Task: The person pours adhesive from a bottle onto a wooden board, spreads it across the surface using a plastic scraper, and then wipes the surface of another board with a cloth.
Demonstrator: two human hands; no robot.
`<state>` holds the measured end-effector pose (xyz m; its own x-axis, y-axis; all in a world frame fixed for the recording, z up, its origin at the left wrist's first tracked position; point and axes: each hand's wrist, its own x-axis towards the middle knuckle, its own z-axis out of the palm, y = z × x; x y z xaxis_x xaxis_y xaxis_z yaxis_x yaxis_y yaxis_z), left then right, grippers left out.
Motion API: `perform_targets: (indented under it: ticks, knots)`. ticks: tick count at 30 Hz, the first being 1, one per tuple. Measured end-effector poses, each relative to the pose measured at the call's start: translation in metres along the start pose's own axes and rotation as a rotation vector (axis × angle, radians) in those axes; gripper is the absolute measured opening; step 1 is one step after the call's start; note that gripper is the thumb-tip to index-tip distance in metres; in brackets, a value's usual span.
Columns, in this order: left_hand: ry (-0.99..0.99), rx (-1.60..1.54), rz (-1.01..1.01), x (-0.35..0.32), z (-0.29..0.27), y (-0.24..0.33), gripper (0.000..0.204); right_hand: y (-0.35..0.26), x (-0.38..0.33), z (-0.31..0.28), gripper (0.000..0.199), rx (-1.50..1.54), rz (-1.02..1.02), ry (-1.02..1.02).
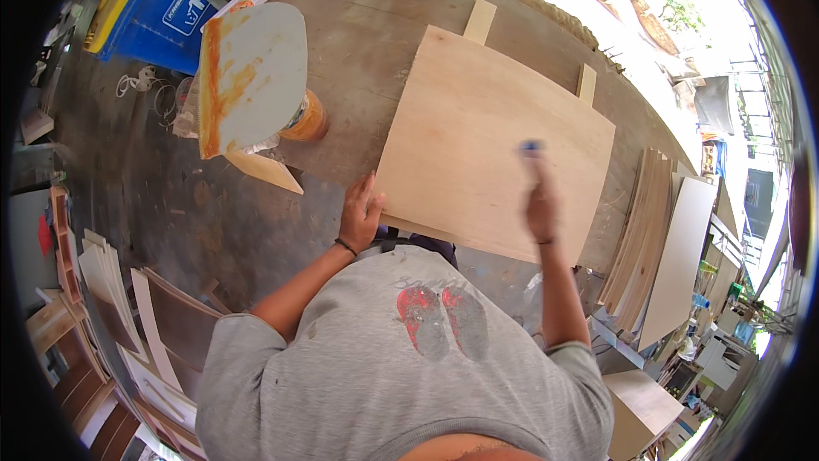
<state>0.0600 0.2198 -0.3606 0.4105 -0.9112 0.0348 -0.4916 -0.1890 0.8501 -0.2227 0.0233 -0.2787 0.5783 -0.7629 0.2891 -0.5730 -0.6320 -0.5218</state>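
Note:
A large pale plywood board (486, 128) lies in front of me, tilted across the view. At its near left corner my left hand (362, 215) rests against the edge, fingers stretched out and thumb beside the board. Over the board's right half, my right hand (541, 209) is smeared by motion. It is closed round a small thing with a blue end (531, 147); blur hides what kind of thing it is. I cannot tell whether it touches the wood.
Two wooden strips (480, 21) (587, 84) stick out past the board's far edge. To the left, an orange-stained grey spreader sheet (260, 77) sits over an orange container (309, 120), near a blue bin (158, 13). Boards are stacked at right (678, 260) and lower left (111, 290).

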Motion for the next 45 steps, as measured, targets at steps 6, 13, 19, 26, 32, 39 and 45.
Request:
perform_targets:
  ticks: [6,13,19,26,32,39,45]
  knots:
    - [0.059,-0.119,-0.089,-0.011,0.017,-0.004,0.043,-0.08,0.013,0.098,0.043,-0.024,-0.589,-0.504]
    - [0.145,-0.174,-0.184,-0.007,0.026,0.01,0.041,0.086,0.169,0.115,0.05,-0.617,-0.267,-0.173]
    - [0.3,-0.394,-0.371,-0.022,0.027,0.015,0.041,0.053,0.19,0.089,0.033,-0.277,-0.515,0.002]
    - [0.43,-0.621,-0.463,-0.031,0.031,0.03,0.04,-0.006,0.12,0.173,0.039,0.165,-0.818,-0.378]
    - [0.439,-0.345,-0.566,-0.025,0.042,0.038,0.041,0.074,0.274,0.124,0.029,-0.251,-0.439,0.064]
    - [0.492,-0.338,-0.471,-0.038,0.045,0.015,0.042,-0.033,0.123,0.162,0.041,-0.087,-1.1,-0.28]
    - [0.519,-0.315,-0.577,-0.022,0.043,0.03,0.044,0.067,0.266,0.12,0.036,-0.388,-0.388,-0.073]
